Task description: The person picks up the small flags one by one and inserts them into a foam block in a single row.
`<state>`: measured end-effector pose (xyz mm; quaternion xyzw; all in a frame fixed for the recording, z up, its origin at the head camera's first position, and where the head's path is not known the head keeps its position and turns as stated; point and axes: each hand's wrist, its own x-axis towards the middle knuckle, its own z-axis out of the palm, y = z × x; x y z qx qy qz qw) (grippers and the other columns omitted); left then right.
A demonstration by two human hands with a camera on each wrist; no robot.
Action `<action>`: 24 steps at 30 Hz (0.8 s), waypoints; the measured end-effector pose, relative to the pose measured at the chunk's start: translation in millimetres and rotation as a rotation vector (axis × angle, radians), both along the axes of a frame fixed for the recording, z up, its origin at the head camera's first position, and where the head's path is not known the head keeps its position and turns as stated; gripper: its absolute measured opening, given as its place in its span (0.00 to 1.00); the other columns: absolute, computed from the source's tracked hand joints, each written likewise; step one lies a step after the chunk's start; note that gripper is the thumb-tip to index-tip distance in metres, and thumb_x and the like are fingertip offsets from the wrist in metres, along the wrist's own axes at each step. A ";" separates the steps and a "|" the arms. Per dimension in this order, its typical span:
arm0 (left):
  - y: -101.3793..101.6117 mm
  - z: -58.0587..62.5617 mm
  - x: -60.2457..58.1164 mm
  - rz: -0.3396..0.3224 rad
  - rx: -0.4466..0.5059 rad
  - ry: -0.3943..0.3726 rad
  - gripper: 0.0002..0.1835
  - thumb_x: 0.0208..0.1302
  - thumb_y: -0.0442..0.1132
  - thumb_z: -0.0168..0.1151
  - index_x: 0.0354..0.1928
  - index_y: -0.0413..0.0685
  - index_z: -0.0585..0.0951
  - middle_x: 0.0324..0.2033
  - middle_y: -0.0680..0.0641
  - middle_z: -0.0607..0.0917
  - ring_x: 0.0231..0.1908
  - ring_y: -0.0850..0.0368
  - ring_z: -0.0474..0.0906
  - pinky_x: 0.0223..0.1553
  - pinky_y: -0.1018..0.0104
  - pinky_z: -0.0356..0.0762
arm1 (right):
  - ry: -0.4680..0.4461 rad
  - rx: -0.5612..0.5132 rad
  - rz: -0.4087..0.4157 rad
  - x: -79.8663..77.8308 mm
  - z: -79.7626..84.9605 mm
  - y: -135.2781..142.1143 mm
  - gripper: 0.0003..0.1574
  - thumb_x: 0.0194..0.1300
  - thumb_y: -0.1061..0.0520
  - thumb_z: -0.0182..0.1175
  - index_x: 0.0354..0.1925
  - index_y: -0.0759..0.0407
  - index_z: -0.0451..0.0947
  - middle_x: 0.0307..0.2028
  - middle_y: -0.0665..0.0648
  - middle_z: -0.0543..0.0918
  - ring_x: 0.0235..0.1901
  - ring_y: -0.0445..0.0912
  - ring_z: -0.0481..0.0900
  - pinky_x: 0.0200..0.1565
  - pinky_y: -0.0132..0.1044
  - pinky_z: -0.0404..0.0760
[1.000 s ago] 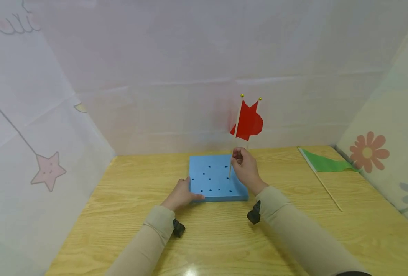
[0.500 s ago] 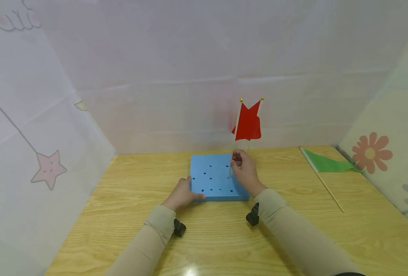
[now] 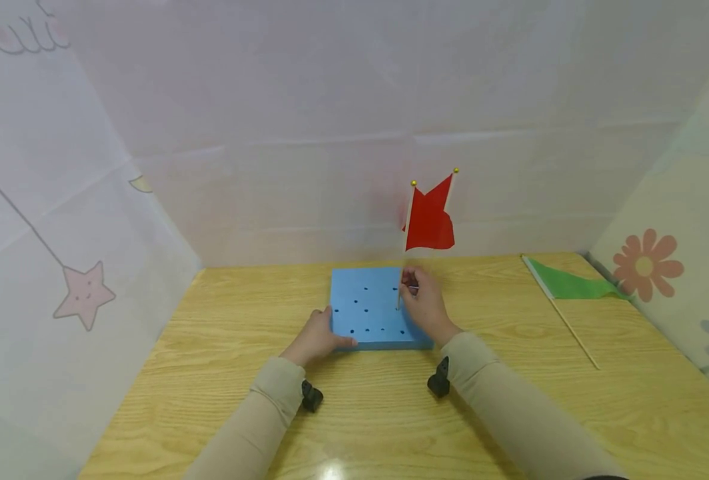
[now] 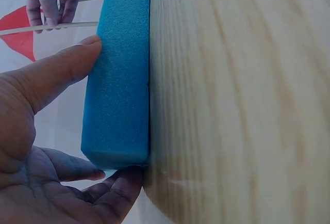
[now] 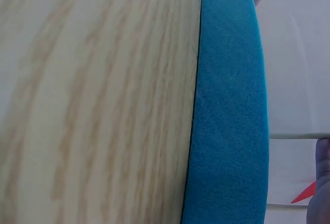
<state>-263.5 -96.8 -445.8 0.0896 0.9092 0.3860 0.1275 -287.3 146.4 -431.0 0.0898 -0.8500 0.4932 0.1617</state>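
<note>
My right hand [image 3: 424, 300] pinches the thin wooden stick of a red flag [image 3: 429, 227], whose lower end meets a hole in the blue foam block [image 3: 381, 303]. This flag stands nearly upright with a gold ball on top. Overlapped by it is a second red flag, its stick [image 3: 448, 198] leaning right; in the left wrist view two sticks reach the block's top. At the near left corner, my left hand [image 3: 317, 338] grips the block, thumb along the front edge and fingers at the left side. Several dark holes dot the block's top.
A green triangular flag [image 3: 570, 281] on a wooden stick lies on the table [image 3: 228, 320] at the right. Pale printed cloth walls [image 3: 306, 200] stand behind and on both sides.
The pinched red flag has come down and slightly left, my right hand lowering with it. My left hand stays at the block's corner. The green flag lies as before.
</note>
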 end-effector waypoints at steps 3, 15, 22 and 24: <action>-0.6 -0.4 0.0 0.003 0.005 0.000 0.58 0.61 0.49 0.78 0.78 0.26 0.52 0.72 0.22 0.59 0.71 0.30 0.62 0.69 0.41 0.64 | 0.000 -0.003 0.002 -0.5 -1.8 1.1 0.15 0.73 0.69 0.59 0.55 0.74 0.74 0.47 0.67 0.80 0.50 0.60 0.80 0.58 0.54 0.80; -2.1 -4.5 -0.6 0.002 0.001 0.005 0.58 0.61 0.49 0.78 0.78 0.26 0.53 0.72 0.23 0.59 0.71 0.30 0.62 0.69 0.41 0.64 | -0.023 0.024 0.022 7.6 1.1 8.6 0.18 0.74 0.67 0.59 0.59 0.72 0.73 0.50 0.67 0.81 0.52 0.59 0.79 0.58 0.53 0.80; -0.9 -1.6 1.2 -0.001 -0.006 0.013 0.57 0.61 0.49 0.78 0.78 0.25 0.53 0.72 0.23 0.60 0.70 0.30 0.63 0.69 0.41 0.65 | -0.033 0.060 0.026 12.8 3.0 24.4 0.20 0.74 0.65 0.60 0.60 0.73 0.74 0.47 0.66 0.82 0.49 0.58 0.80 0.55 0.52 0.81; -0.4 -0.6 1.5 -0.002 -0.009 0.015 0.57 0.61 0.49 0.78 0.78 0.25 0.53 0.71 0.22 0.60 0.70 0.30 0.64 0.68 0.41 0.65 | -0.035 0.072 0.028 13.6 2.8 30.2 0.19 0.75 0.64 0.60 0.60 0.73 0.74 0.48 0.66 0.82 0.49 0.57 0.79 0.54 0.51 0.81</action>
